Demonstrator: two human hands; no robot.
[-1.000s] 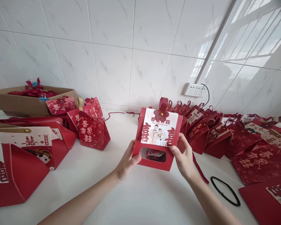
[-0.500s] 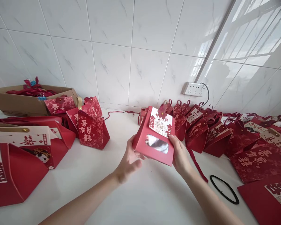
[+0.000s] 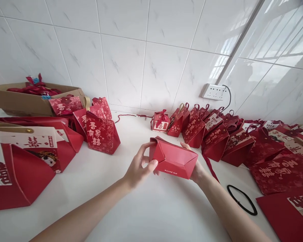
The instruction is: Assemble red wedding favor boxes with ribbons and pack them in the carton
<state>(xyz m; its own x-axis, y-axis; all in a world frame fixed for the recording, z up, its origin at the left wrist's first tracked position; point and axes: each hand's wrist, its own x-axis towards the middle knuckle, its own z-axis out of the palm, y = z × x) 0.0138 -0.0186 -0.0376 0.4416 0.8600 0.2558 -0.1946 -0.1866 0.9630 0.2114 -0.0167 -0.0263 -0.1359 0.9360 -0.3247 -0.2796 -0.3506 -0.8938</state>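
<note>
A small red gift box (image 3: 175,161) is held above the white counter (image 3: 146,208), tipped back so its folded red bottom faces me. My left hand (image 3: 138,166) grips its left end, thumb and fingers pinching the edge. My right hand (image 3: 195,168) holds its right end from behind and below, mostly hidden by the box. A row of similar red gift boxes (image 3: 212,134) stands just behind it along the wall.
More red boxes and bags (image 3: 98,129) cluster at the left beside an open cardboard carton (image 3: 27,101). Larger red bags (image 3: 20,164) lie at the far left. A black hair band (image 3: 242,200) lies on the counter at right. A wall socket (image 3: 214,91) is behind.
The box has been tipped back from upright, front facing me, to bottom facing me. Both hands kept hold and shifted to its ends.
</note>
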